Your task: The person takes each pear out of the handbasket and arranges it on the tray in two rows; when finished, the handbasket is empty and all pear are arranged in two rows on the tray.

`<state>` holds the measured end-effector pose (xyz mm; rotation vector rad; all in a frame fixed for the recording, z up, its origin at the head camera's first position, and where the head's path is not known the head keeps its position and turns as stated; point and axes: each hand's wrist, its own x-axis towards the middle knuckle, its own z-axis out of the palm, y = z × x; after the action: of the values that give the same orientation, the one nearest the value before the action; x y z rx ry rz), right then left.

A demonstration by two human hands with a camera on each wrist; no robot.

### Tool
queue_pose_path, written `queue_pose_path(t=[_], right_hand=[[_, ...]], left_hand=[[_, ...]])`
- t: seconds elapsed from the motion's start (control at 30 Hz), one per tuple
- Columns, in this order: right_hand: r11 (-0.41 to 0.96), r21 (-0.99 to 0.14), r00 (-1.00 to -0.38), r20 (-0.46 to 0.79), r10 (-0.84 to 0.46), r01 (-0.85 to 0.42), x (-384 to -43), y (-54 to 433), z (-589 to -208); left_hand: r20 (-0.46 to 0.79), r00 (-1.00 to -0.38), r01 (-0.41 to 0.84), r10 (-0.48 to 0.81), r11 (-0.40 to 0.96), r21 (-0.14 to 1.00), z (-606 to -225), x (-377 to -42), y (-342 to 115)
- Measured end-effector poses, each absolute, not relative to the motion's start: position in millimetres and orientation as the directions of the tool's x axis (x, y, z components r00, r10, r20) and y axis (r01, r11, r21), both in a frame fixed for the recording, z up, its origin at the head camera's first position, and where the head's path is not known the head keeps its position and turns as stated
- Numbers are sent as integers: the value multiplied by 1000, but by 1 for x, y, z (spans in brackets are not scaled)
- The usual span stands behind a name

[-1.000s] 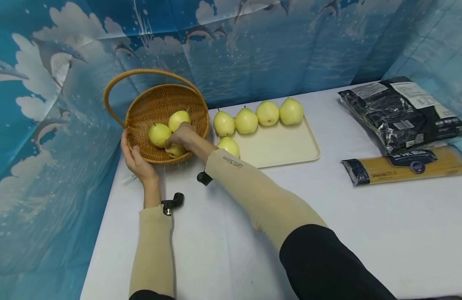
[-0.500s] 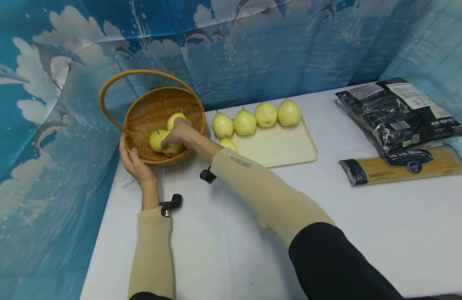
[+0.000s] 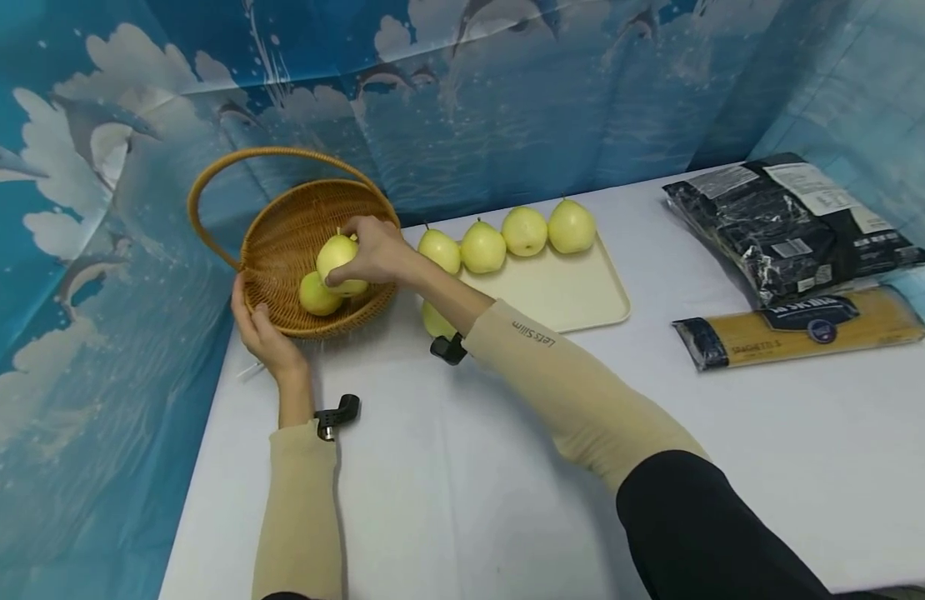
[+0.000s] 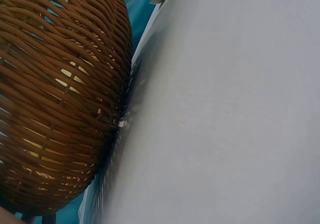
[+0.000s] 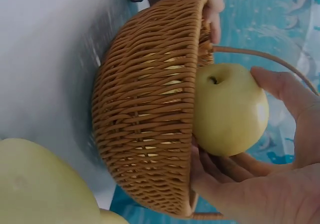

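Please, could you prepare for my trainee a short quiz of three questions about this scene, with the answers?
1. Multiple choice: what does the right grip hold? (a) the black bag (b) a pear (c) the spaghetti packet
2. True or false: the left grip holds a pear.
3. Count: how many pears stand along the far edge of the tray?

Key: 1. b; 2. False, it touches the basket; 3. Four.

On my right, a black plastic package [image 3: 796, 229] with white labels lies on the white-covered table [image 3: 807, 450]. A spaghetti pack [image 3: 747, 337] lies just in front, nearer to me. Behind the table, I face a blue dolphin-print curtain [image 3: 545, 117].
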<state>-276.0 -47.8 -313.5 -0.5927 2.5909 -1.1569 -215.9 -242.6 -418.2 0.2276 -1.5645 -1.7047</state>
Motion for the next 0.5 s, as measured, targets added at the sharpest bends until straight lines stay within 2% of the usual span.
queue_pose_path(t=[0.13, 0.5], right_hand=[[565, -765, -877, -1, -481, -309, -267, -40, -309], [444, -836, -876, 86, -475, -323, -235, 6, -303]], left_hand=[[377, -660, 434, -649, 79, 897, -419, -215, -245], [403, -650, 454, -645, 95, 886, -420, -218, -245]])
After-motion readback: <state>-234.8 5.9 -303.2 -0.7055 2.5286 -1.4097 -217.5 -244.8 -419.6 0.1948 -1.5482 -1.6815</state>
